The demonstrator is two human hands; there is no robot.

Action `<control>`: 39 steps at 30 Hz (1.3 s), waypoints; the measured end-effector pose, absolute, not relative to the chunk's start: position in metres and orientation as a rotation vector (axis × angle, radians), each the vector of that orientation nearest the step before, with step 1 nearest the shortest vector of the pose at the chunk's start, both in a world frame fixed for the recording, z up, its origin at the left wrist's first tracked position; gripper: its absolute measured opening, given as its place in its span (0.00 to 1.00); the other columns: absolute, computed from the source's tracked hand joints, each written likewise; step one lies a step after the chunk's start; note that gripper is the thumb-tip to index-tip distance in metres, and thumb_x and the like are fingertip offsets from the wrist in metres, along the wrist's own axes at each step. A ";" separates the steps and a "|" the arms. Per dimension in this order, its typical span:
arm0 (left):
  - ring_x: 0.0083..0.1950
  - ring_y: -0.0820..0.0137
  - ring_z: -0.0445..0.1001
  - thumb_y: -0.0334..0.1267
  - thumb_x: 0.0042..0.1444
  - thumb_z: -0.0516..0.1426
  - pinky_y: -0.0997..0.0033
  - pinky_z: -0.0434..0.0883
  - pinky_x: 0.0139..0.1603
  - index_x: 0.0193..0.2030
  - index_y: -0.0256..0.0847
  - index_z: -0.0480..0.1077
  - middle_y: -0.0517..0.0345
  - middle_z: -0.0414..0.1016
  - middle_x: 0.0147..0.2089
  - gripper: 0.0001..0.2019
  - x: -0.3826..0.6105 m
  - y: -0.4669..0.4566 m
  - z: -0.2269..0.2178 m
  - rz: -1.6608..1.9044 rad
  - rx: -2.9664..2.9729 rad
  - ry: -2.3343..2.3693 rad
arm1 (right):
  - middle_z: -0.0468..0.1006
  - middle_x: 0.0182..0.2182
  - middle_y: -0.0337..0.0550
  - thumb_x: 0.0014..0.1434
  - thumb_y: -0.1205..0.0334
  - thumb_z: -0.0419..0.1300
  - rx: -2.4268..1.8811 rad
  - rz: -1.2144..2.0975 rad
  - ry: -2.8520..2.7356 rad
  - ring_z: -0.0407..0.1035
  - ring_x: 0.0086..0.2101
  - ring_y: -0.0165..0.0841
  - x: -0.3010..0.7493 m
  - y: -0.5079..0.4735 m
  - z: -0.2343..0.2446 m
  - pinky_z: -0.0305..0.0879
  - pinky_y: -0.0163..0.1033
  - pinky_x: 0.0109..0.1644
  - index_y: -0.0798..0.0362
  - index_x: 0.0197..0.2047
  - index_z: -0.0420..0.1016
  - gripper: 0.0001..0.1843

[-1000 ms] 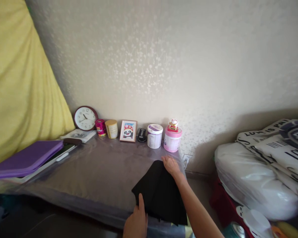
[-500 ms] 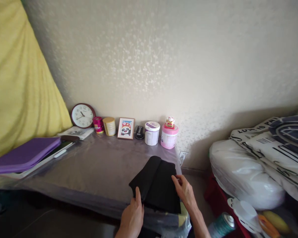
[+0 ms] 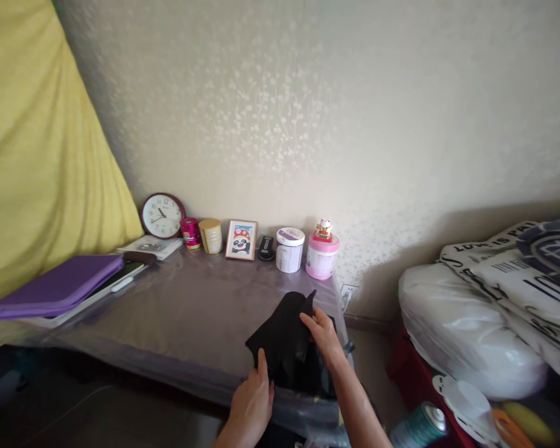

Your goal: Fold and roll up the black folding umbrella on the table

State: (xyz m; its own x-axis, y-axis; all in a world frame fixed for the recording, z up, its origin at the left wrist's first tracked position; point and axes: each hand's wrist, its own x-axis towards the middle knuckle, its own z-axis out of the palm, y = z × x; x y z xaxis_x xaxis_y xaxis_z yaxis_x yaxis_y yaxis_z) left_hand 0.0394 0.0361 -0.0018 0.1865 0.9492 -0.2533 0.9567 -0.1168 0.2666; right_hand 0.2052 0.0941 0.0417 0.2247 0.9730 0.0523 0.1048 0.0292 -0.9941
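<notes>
A black cloth [image 3: 280, 330], partly folded, lies at the right front corner of the plastic-covered table [image 3: 186, 317]. My left hand [image 3: 252, 398] is at the cloth's lower left edge, its index finger stretched along the top and the other fingers closed at the edge. With thumb and fingers, my right hand [image 3: 322, 336] pinches the cloth's right flap and holds it raised above the rest. Under that flap the fabric looks dark and slightly shiny, and its layers are hard to make out.
Along the wall stand a clock [image 3: 163, 215], a panda picture [image 3: 241, 240], a white tub [image 3: 290, 252] and a pink tub [image 3: 322, 258] topped by a cat figurine [image 3: 323, 229]. A purple folder [image 3: 56, 285] lies left. A spray can [image 3: 422, 426] and white bag [image 3: 466, 330] are right.
My right hand has lifted the cloth's right side and carried it left over the middle. My left hand stays at the lower left edge. The view has shifted slightly.
</notes>
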 end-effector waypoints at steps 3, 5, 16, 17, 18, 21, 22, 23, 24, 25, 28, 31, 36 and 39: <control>0.44 0.66 0.73 0.32 0.59 0.42 0.72 0.65 0.39 0.65 0.26 0.37 0.38 0.70 0.48 0.28 0.039 0.036 0.000 -0.028 2.098 1.780 | 0.71 0.21 0.36 0.46 0.50 0.60 -1.279 1.090 -1.069 0.67 0.22 0.31 0.190 0.105 0.045 0.63 0.33 0.23 0.53 0.35 0.68 0.18; 0.44 0.66 0.72 0.32 0.59 0.42 0.73 0.65 0.40 0.65 0.26 0.37 0.38 0.70 0.48 0.28 0.039 0.036 0.000 -0.029 2.092 1.776 | 0.72 0.21 0.36 0.45 0.50 0.61 -1.222 1.113 -1.035 0.68 0.22 0.31 0.181 0.111 0.046 0.65 0.34 0.25 0.54 0.36 0.68 0.19; 0.44 0.65 0.73 0.33 0.59 0.43 0.72 0.65 0.41 0.64 0.27 0.39 0.38 0.70 0.48 0.28 0.035 0.039 -0.004 0.023 2.092 1.751 | 0.72 0.21 0.36 0.47 0.56 0.60 -1.372 1.064 -1.053 0.70 0.25 0.31 0.163 0.141 0.012 0.66 0.33 0.25 0.56 0.40 0.69 0.18; 0.44 0.65 0.73 0.34 0.59 0.43 0.72 0.65 0.41 0.64 0.27 0.39 0.38 0.70 0.49 0.28 0.034 0.039 -0.005 0.039 2.095 1.748 | 0.72 0.21 0.36 0.47 0.56 0.60 -1.402 1.039 -1.079 0.70 0.25 0.31 0.163 0.142 0.009 0.67 0.33 0.25 0.56 0.40 0.69 0.18; 0.45 0.65 0.72 0.35 0.59 0.43 0.72 0.65 0.41 0.64 0.26 0.39 0.38 0.69 0.50 0.28 0.033 0.038 -0.007 0.058 2.094 1.740 | 0.72 0.22 0.37 0.47 0.57 0.60 -1.428 1.017 -1.102 0.70 0.25 0.31 0.164 0.144 0.007 0.67 0.33 0.24 0.56 0.41 0.69 0.18; 0.49 0.66 0.70 0.38 0.59 0.43 0.73 0.65 0.44 0.65 0.27 0.36 0.39 0.62 0.58 0.30 0.029 0.035 -0.013 0.160 2.091 1.710 | 0.72 0.22 0.37 0.48 0.57 0.58 -1.478 0.978 -1.151 0.70 0.25 0.31 0.164 0.147 0.004 0.67 0.33 0.23 0.57 0.43 0.67 0.19; 0.51 0.66 0.69 0.39 0.59 0.43 0.74 0.65 0.45 0.65 0.28 0.35 0.40 0.57 0.61 0.31 0.027 0.033 -0.015 0.197 2.091 1.711 | 0.72 0.22 0.37 0.49 0.57 0.58 -1.487 0.972 -1.162 0.70 0.25 0.32 0.164 0.147 0.004 0.67 0.33 0.23 0.57 0.44 0.67 0.19; 0.53 0.67 0.67 0.39 0.59 0.43 0.74 0.64 0.46 0.65 0.29 0.35 0.41 0.54 0.62 0.31 0.025 0.031 -0.015 0.232 2.094 1.720 | 0.72 0.22 0.37 0.49 0.57 0.58 -1.493 0.966 -1.173 0.70 0.25 0.32 0.163 0.147 0.005 0.67 0.33 0.23 0.57 0.44 0.67 0.20; 0.55 0.67 0.66 0.39 0.59 0.43 0.75 0.64 0.46 0.65 0.30 0.35 0.42 0.52 0.64 0.31 0.024 0.029 -0.014 0.260 2.104 1.727 | 0.71 0.22 0.37 0.49 0.57 0.57 -1.497 0.959 -1.185 0.70 0.25 0.32 0.163 0.147 0.005 0.67 0.33 0.23 0.58 0.44 0.67 0.20; 0.55 0.67 0.65 0.39 0.59 0.42 0.75 0.64 0.47 0.65 0.32 0.34 0.43 0.52 0.64 0.30 0.022 0.027 -0.012 0.280 2.122 1.730 | 0.71 0.22 0.37 0.49 0.57 0.57 -1.501 0.953 -1.196 0.70 0.25 0.32 0.162 0.147 0.006 0.67 0.33 0.23 0.58 0.44 0.67 0.20; 0.50 0.69 0.69 0.37 0.59 0.42 0.76 0.64 0.44 0.66 0.41 0.30 0.47 0.61 0.58 0.31 0.019 0.025 -0.004 0.283 2.168 1.693 | 0.70 0.22 0.36 0.49 0.57 0.57 -1.497 0.944 -1.208 0.69 0.25 0.31 0.161 0.146 0.008 0.67 0.33 0.24 0.58 0.44 0.66 0.20; 0.43 0.70 0.71 0.36 0.58 0.44 0.76 0.65 0.40 0.65 0.48 0.25 0.51 0.66 0.50 0.34 0.021 0.026 0.003 0.238 2.192 1.672 | 0.70 0.21 0.35 0.50 0.57 0.56 -1.508 0.930 -1.242 0.68 0.23 0.30 0.161 0.145 0.010 0.66 0.33 0.24 0.58 0.44 0.66 0.19; 0.41 0.69 0.72 0.34 0.56 0.47 0.74 0.65 0.39 0.65 0.52 0.28 0.51 0.66 0.49 0.35 0.028 0.036 0.005 0.100 2.238 1.657 | 0.73 0.22 0.36 0.54 0.56 0.54 -1.562 0.842 -1.387 0.70 0.25 0.30 0.161 0.145 0.009 0.65 0.33 0.28 0.55 0.42 0.68 0.15; 0.42 0.69 0.72 0.33 0.55 0.48 0.74 0.65 0.39 0.65 0.50 0.29 0.49 0.66 0.50 0.36 0.030 0.041 0.003 0.045 2.209 1.638 | 0.76 0.26 0.39 0.56 0.54 0.51 -1.449 0.901 -1.460 0.73 0.28 0.31 0.159 0.143 0.010 0.66 0.34 0.32 0.54 0.39 0.69 0.13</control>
State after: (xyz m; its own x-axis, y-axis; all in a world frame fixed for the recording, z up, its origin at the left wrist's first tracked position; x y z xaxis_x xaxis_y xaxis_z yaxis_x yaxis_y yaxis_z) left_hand 0.0300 0.0409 0.0033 0.3172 0.9266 -0.2020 0.9141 -0.2421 0.3252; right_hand 0.1591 0.1426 0.0095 0.0517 0.9949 0.0870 0.3684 0.0619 -0.9276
